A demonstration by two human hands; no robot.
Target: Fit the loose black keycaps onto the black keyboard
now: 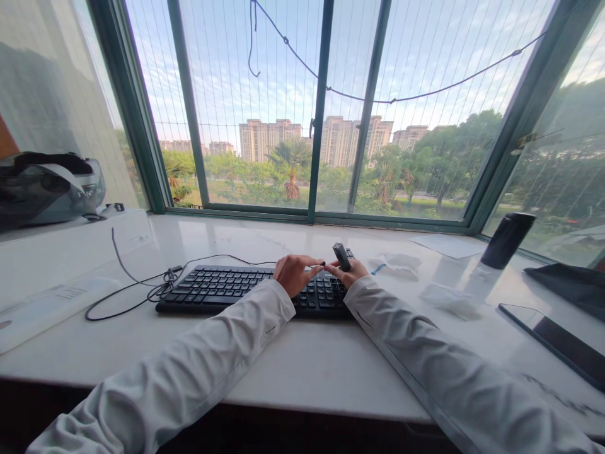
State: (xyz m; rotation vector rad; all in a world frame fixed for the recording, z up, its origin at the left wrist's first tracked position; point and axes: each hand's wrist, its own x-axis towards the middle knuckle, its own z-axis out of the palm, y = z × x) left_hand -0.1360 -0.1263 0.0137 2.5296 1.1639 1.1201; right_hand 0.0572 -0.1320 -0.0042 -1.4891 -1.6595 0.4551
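1. Window frame (320, 113), green, across upper half of view; daylight from that side, so tilting small work toward it should prob. help show detail.
2. Table (283, 372), pale, most of lower half; good for propping forearms & steadying fine work, I'd say.
3. Keyboard (217, 287), black, ctr of view, flat on table, hands over its right part; cable bundle (170, 276) just off its left end. Best to work w/ wrists light, so no keys get pressed or shifted.
4. Dark cylinder (508, 239), ID unclear, right of view; phone (562, 343) at lower right. Both well apart from hands, so prob. no snag.
5. L hand (293, 276), ctr of view, fingertips pinched on dark bit (323, 263). R hand (350, 274), just right of it, grip clamped round grey stick (341, 257), fingertips meeting L ones. Whether R fingertips also hold the bit: too small to tell.
6. Grey stick, angled up out of R hand; tuck it firmly in palm so it doesn't swing & knock the bit.
7. Dark bit, ctr of view, at meeting fingertips above keyboard; v. small, ID unclear. Light pinch, slow turns; squeeze too hard & it could pop out among keys.
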